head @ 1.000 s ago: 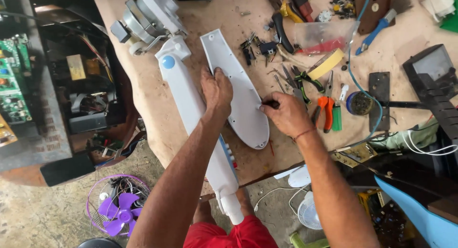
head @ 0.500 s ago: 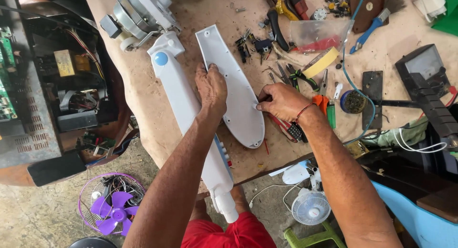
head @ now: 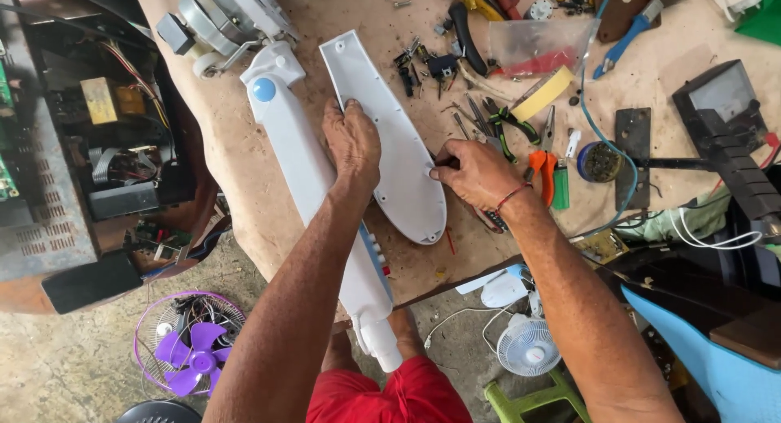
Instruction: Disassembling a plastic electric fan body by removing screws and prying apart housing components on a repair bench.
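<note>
A long white plastic cover panel [head: 389, 138] lies flat on the brown workbench [head: 244, 163], running from the upper middle of the view down toward the bench's near edge, its rounded end closest to the person. It sits directly beneath both hands. Just to its left, almost parallel, lies the white fan stand column [head: 313, 195] with a blue round button [head: 263, 89] near its top — its lower end hangs over the bench edge.

The left hand [head: 351, 146] rests palm down on the panel's left side, fingers curled loosely over the edge, pressing it to the bench rather than closing around it. The right hand [head: 476, 172] is closed around a dark-handled tool, likely a screwdriver [head: 446, 160], whose tip meets the panel's right edge about midway along; most of the tool is hidden in the fist.

Right of the hands lie orange-handled pliers [head: 542, 169], green-handled cutters [head: 512, 124], a roll of yellow tape [head: 543, 93] and scattered screws. On the floor below stands a purple fan [head: 189, 348]
</note>
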